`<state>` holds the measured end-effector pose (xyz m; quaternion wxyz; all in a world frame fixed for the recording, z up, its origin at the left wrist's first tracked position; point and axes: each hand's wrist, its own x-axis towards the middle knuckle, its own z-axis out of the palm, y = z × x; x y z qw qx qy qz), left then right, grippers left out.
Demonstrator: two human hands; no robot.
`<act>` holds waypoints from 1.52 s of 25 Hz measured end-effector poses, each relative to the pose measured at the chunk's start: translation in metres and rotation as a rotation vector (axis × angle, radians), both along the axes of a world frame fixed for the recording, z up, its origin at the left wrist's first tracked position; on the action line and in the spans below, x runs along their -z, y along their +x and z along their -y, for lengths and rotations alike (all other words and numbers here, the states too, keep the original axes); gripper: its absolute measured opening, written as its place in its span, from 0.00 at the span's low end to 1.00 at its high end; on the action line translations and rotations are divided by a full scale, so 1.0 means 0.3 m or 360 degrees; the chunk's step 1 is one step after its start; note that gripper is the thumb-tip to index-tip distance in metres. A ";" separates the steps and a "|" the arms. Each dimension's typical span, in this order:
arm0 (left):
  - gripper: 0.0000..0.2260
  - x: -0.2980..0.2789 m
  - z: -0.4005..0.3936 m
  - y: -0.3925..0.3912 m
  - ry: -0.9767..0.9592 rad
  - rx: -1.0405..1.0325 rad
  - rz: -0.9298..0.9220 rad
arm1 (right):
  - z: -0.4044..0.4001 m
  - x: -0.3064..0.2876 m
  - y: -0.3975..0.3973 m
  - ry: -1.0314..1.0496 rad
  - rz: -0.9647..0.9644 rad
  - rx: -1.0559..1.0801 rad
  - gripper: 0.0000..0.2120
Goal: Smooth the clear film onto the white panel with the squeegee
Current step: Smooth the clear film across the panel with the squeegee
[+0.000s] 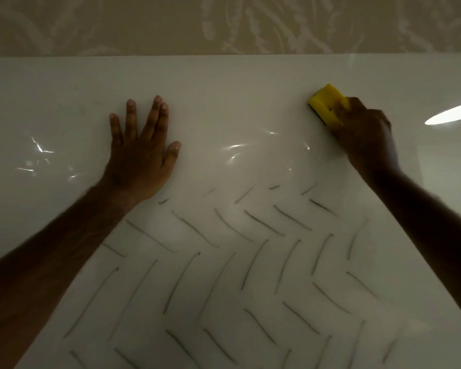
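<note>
film [240,150] lies over the white panel [224,83], clear and glossy, so you mostly read it by its glints and soft ripples: a cluster of bright creases at the far left, then a few curved highlights in the middle between your hands. your left hand [140,158] is pressed flat on it, palm down, fingers spread and pointing away from you, gripping nothing. below and between your forearms, faint grey dashes in a herringbone pattern show on the surface nearest you; you can't tell whether they sit on the film or under it. further right, your right hand [365,137] is closed around the yellow squeegee [326,102], whose free end sticks out up and to the left, its dark lower edge down against the film. that hand looks slightly blurred. at the far right a long bright reflection streaks the surface. beyond the panel's far edge runs a beige patterned wall [144,22].
</note>
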<state>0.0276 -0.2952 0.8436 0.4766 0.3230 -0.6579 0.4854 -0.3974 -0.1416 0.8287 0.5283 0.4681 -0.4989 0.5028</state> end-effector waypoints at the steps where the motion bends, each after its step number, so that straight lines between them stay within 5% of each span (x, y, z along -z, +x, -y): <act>1: 0.35 0.000 -0.001 0.003 0.0017 0.0012 0.0005 | 0.007 0.006 0.039 0.0009 -0.0023 -0.0013 0.21; 4: 0.35 0.005 -0.006 -0.001 0.0011 0.0013 0.0008 | 0.035 0.158 0.079 0.0016 -0.0362 0.0019 0.20; 8: 0.35 0.003 -0.010 0.000 0.0015 -0.0003 0.0012 | -0.019 0.368 -0.015 0.0094 -0.0435 -0.0036 0.17; 14: 0.35 0.008 -0.013 -0.008 0.0041 0.0002 -0.0002 | -0.069 0.194 -0.035 -0.0031 0.0086 -0.0093 0.20; 18: 0.35 0.005 -0.017 -0.004 0.0063 0.0014 0.0008 | 0.014 0.303 0.062 0.0090 -0.0342 0.0110 0.19; 22: 0.36 0.007 -0.017 0.011 0.0057 0.0026 0.0040 | -0.023 0.504 0.065 0.0144 -0.0417 -0.0133 0.19; 29: 0.35 0.008 -0.021 0.010 0.0087 0.0006 0.0050 | 0.022 0.287 0.102 0.0106 -0.0199 -0.0107 0.21; 35: 0.37 0.008 -0.016 0.053 0.0135 0.0091 0.0094 | 0.040 0.474 0.207 0.0154 -0.0663 -0.0247 0.15; 38: 0.37 0.017 -0.004 0.098 0.0142 0.0084 0.0088 | 0.000 0.472 0.121 0.0176 -0.0583 -0.0176 0.16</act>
